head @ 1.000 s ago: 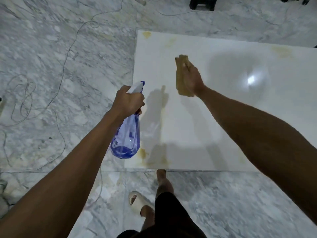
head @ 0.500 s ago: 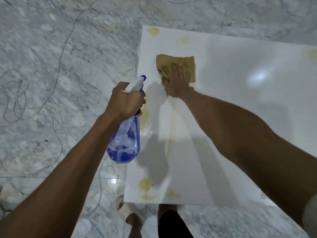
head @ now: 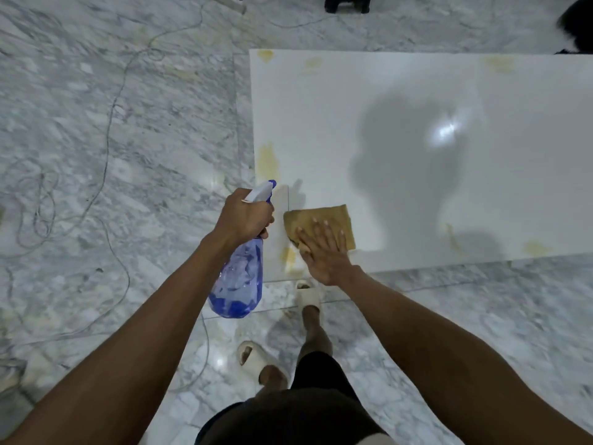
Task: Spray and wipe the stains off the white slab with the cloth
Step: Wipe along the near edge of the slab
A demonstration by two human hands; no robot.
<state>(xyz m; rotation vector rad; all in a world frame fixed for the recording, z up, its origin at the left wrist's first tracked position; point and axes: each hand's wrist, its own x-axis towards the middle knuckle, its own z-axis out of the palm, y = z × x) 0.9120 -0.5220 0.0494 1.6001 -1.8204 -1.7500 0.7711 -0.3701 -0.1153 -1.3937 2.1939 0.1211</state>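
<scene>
A person bends over a white slab (head: 401,149) lying flat on a grey-veined marble floor (head: 96,123), both bare forearms reaching forward from the bottom of the view. The right hand (head: 324,252) lies palm-down near the slab's near-left corner, at about 6 o'clock from the slab's centre, its fingers (head: 327,232) straight and slightly spread, pressing a tan cloth (head: 321,220) flat against the surface. The cloth spreads out past the fingertips toward 12 o'clock. The left hand (head: 245,215), raised just beside it at 9 o'clock of the cloth, grips the neck of a blue translucent spray bottle (head: 239,281), fingers curled tight round the white trigger head (head: 261,191), whose nozzle points toward 1 o'clock over the slab's left edge. The bottle hangs below the fist, over the slab's near-left corner and the floor.

Yellowish stains (head: 268,159) mark the slab along its left edge, at its far-left corner, just left of the cloth and near the near edge at 3 o'clock of the cloth. A thin cable (head: 112,123) snakes across the floor at 9 o'clock. The person's feet, in pale slippers (head: 308,295), stand at the slab's near edge.
</scene>
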